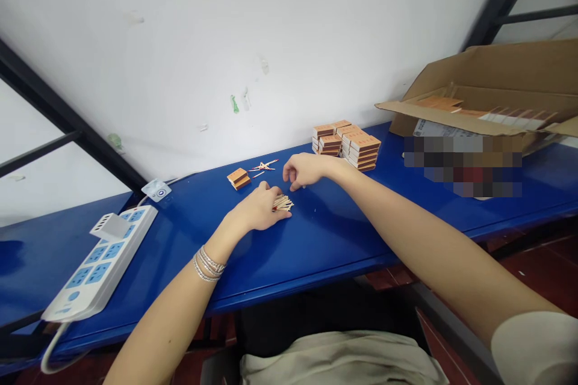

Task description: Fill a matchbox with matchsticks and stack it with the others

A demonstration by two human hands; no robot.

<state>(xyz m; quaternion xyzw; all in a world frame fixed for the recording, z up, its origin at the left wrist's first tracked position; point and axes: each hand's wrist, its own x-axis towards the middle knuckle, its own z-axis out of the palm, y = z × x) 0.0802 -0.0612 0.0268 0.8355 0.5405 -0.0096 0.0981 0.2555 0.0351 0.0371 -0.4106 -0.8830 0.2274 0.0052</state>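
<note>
Lying at your far left, a white power strip (102, 264) is resting on the blue table (289, 264), well apart from your hands. Further right, two matchboxes (238, 178) are sitting beyond your left hand (258, 207), and loose matches (262, 166) are lying crossed just beside them. Your left hand is grasping a bundle of matches (282, 204) between thumb and fingers, low over the table. You seem to be gathering and evening up this bundle. Your right hand (300, 171) is hovering near it with fingers curled; I cannot tell whether it is pinching anything. The next move is probably calling for a steady left grip and light right fingertips, so no matches are slipping out. Beyond your right wrist, stacked matchboxes (350, 141) are standing, and an open cardboard box (510, 66) is sitting at the far right.
</note>
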